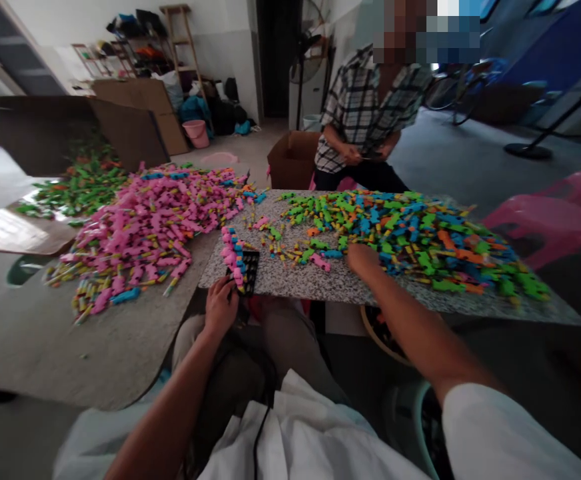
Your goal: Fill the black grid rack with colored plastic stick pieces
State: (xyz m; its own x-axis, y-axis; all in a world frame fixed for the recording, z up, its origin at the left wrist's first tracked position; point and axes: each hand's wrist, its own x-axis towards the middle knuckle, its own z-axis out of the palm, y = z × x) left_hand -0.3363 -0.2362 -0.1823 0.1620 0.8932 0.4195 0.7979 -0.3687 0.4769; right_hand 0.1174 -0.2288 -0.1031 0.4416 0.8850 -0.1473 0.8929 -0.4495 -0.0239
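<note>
My left hand is at the near-left corner of a black tray with rows of small holes, its fingers curled on the edge. Pink and blue plastic pieces with small yellow parts stand in a row along the tray's left side. My right hand reaches to the near-left edge of a pile of green, blue and orange plastic pieces; its fingers are hidden and blurred. Just left of it lie a pink piece and a blue piece.
A big heap of pink pieces covers the left table, with green pieces behind. Across the speckled tabletop sits a person in a plaid shirt, beside a cardboard box. Pink stools stand right; a round basin is below.
</note>
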